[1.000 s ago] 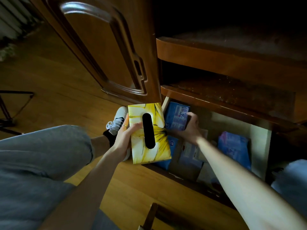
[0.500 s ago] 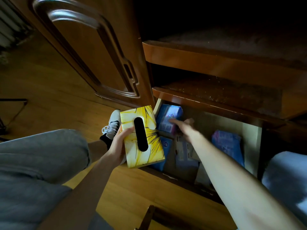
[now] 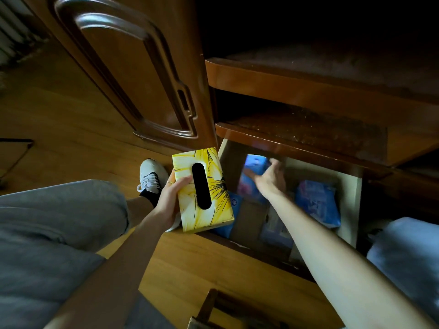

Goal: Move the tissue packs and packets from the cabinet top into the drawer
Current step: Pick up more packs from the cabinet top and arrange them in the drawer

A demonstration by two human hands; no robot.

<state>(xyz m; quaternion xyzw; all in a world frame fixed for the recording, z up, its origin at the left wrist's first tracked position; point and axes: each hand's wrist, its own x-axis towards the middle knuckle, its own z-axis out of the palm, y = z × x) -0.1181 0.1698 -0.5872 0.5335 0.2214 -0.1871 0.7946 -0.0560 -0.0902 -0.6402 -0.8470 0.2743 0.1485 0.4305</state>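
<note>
My left hand grips a yellow flower-print tissue box with a black oval slot, holding it over the front left corner of the open drawer. My right hand reaches deep into the drawer with fingers spread, touching a blurred blue tissue pack near the back. Another blue and pink pack lies at the drawer's right side. A blue packet shows under the yellow box, and a pale packet lies near the front.
An open wooden cabinet door stands at the left of the drawer. Two wooden shelf edges overhang the drawer's back. My white shoe and grey trouser leg are on the wooden floor at the left.
My right hand let go of the blue pack and pushed deeper toward the drawer's back with fingers spread. The yellow box stays in my left hand at the drawer's front left.
</note>
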